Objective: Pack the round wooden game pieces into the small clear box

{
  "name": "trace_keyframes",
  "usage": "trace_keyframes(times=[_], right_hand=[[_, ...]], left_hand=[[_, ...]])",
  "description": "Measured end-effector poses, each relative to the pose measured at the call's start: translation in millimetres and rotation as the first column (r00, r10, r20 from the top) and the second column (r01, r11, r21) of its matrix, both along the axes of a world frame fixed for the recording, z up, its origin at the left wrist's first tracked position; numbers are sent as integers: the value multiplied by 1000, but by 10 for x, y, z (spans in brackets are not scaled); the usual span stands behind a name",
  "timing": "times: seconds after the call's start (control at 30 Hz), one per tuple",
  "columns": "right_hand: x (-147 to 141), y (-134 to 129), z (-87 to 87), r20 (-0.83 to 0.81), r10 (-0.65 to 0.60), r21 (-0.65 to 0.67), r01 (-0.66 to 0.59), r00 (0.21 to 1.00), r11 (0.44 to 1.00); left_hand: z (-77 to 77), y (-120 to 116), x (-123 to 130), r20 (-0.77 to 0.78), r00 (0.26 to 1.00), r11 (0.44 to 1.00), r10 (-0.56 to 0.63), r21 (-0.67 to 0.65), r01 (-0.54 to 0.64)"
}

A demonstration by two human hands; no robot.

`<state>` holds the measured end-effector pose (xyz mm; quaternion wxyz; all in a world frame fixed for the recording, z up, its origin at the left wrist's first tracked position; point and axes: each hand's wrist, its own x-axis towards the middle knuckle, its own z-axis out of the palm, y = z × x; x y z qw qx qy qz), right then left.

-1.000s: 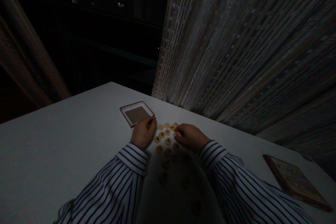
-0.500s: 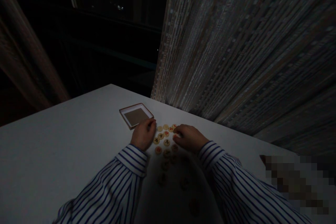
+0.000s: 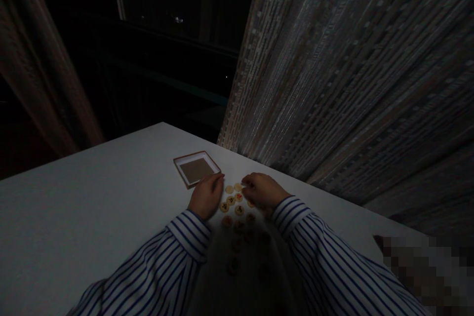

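Note:
Several round wooden Chinese chess pieces (image 3: 239,210) lie loosely on the white table, some with black characters and some with red. Two of them, at the far end, are blank on top: one blank piece (image 3: 229,189) and another blank piece (image 3: 238,187). My right hand (image 3: 265,190) is curled over the right side of the group, fingertips by the second blank piece; whatever its fingers hold is hidden. Left of the pieces, my left hand (image 3: 206,196) rests closed on the table, its contents hidden. It partly covers the near corner of a shallow open box (image 3: 178,168).
The white table (image 3: 92,197) has its far corner ahead of me. A patterned curtain (image 3: 314,84) hangs along its right edge, and a dark window is beyond. A blurred-out object (image 3: 414,266) lies at the lower right. Shadow darkens the nearest pieces.
My right hand has shifted left over the far red-marked pieces, toward the blank ones. My left hand stays beside the box. The whole view has tilted slightly.

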<state>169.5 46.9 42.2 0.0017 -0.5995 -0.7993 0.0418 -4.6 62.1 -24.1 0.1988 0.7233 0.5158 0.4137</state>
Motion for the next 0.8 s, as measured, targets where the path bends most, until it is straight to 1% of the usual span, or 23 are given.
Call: trace_keyframes(times=[0.17, 0.47, 0.8], right_hand=[[-108, 97, 14, 34, 11, -44, -9, 999, 999], [-186, 163, 87, 67, 11, -105, -4, 998, 994], [-187, 237, 11, 87, 24, -131, -12, 996, 991]], left_hand=[[4, 2, 3, 12, 1000, 1000, -14, -6, 14], [3, 3, 2, 25, 1000, 1000, -15, 8, 15], [19, -10, 2, 14, 1000, 1000, -15, 1, 15]])
